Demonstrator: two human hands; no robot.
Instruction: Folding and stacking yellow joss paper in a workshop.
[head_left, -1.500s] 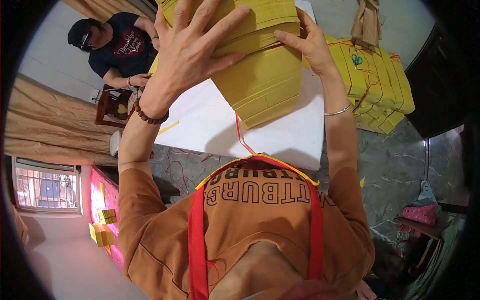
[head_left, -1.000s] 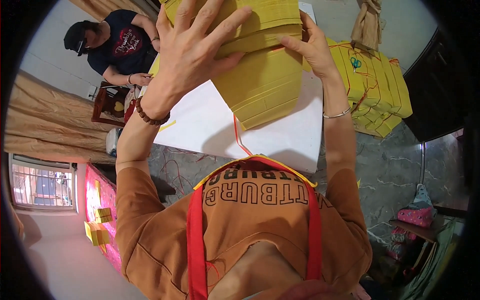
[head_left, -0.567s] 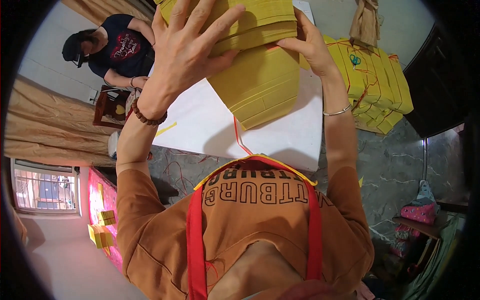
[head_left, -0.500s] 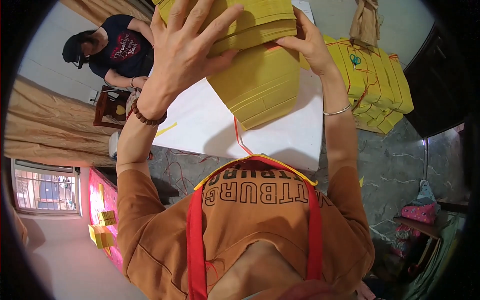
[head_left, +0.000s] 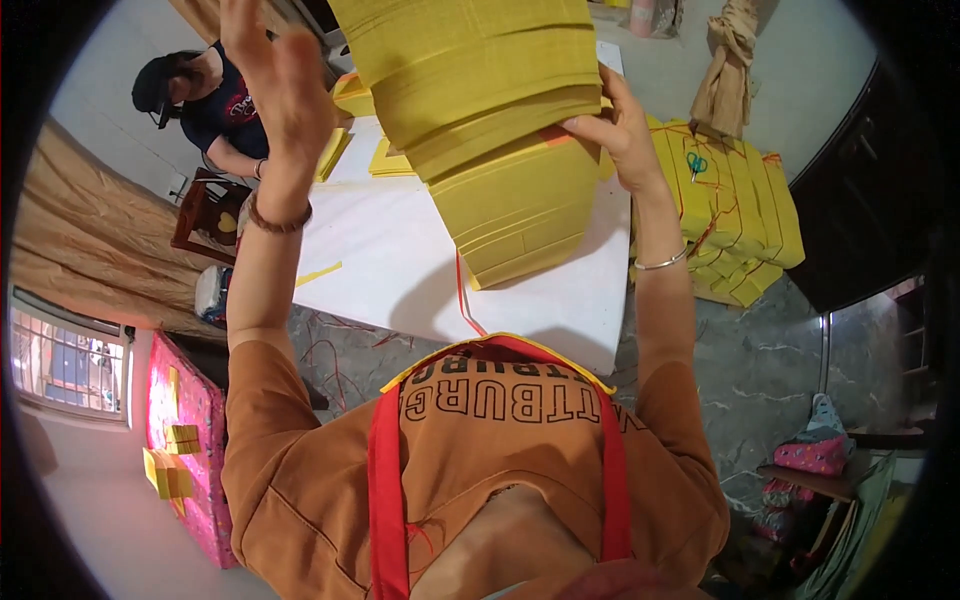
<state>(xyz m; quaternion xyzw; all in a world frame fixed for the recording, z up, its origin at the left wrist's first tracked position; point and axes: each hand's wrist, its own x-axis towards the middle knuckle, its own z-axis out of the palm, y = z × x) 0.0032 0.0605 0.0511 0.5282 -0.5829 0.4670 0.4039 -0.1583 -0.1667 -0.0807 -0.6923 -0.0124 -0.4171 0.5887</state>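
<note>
A tall stack of yellow paper bundles rises from the white table, its upper part overlapping a lower yellow bundle at a slant. My right hand is closed on the stack's right edge, thumb across the near side and fingers behind. To the stack's left my left hand is raised with nothing in it. Its fingers are apart, partly cut off by the top edge and slightly blurred. A red string runs out from beneath the lower bundle toward the table's near edge.
Smaller yellow paper pieces lie at the table's far left. Beyond them sits another person in dark clothes. Tied yellow bundles with scissors on top are piled on the right. A wooden chair stands left of the table.
My left hand has let go of the stack and moved up and left. My right hand keeps its grip. More of the table's far left now shows.
</note>
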